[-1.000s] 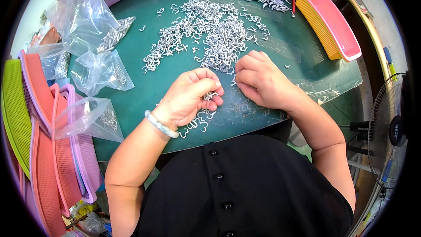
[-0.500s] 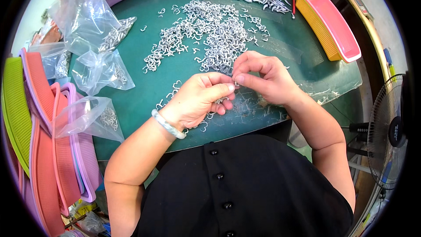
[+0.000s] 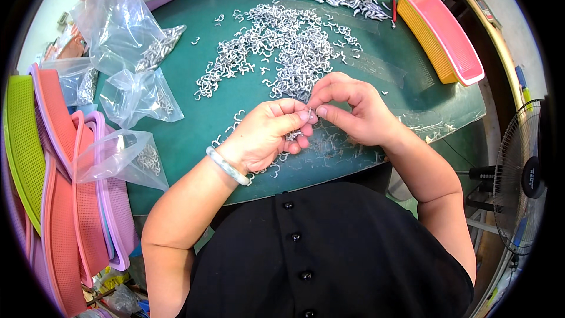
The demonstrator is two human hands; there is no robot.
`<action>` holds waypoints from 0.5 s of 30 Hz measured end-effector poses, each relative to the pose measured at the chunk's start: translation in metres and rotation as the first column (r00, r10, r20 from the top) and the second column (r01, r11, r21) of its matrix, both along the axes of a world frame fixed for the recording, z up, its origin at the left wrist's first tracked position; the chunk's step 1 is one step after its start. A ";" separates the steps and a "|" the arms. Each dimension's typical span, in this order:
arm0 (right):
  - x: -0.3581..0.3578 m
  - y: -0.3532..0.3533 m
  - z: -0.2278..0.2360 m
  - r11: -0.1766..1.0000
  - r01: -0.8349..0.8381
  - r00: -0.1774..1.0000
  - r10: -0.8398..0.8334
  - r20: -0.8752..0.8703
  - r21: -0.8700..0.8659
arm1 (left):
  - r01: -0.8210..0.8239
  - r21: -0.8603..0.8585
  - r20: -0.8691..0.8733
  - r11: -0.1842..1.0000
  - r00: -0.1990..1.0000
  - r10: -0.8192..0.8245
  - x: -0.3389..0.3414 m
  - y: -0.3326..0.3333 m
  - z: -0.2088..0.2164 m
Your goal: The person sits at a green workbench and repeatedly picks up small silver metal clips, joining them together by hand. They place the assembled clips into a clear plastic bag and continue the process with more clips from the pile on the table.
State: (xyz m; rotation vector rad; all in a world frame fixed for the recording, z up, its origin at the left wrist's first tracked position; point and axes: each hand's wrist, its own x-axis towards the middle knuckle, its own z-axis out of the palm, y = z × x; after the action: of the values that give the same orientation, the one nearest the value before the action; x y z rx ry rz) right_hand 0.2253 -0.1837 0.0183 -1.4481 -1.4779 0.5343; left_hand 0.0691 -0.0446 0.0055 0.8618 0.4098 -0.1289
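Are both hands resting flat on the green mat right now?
No: the left hand and right hand are raised together over the green mat, fingertips pinching small metal hooks between them.

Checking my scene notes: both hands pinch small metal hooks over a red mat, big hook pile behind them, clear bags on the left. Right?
One thing is off: the mat is dark green, not red, as the head view shows. The rest holds: the left hand and right hand pinch small hooks, the pile lies behind, the bags sit left.
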 end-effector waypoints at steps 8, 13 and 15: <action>0.004 -0.001 -0.003 0.996 0.070 0.973 -0.082 0.217 0.061 | -0.029 -0.046 -0.041 0.999 0.999 0.027 0.000 0.002 0.003; 0.005 -0.006 -0.005 0.998 0.055 0.895 -0.033 0.445 -0.037 | -0.118 0.027 -0.008 0.993 0.993 0.118 -0.002 0.002 0.006; 0.002 -0.005 -0.008 0.996 0.079 0.864 -0.050 0.501 -0.035 | -0.129 0.028 0.008 0.991 0.992 0.128 -0.003 0.004 0.005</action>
State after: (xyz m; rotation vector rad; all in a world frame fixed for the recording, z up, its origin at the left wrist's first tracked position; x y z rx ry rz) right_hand 0.2278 -0.1883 0.0102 -1.7613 -1.8156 0.1548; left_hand 0.0661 -0.0410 0.0107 0.8612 0.4614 -0.0016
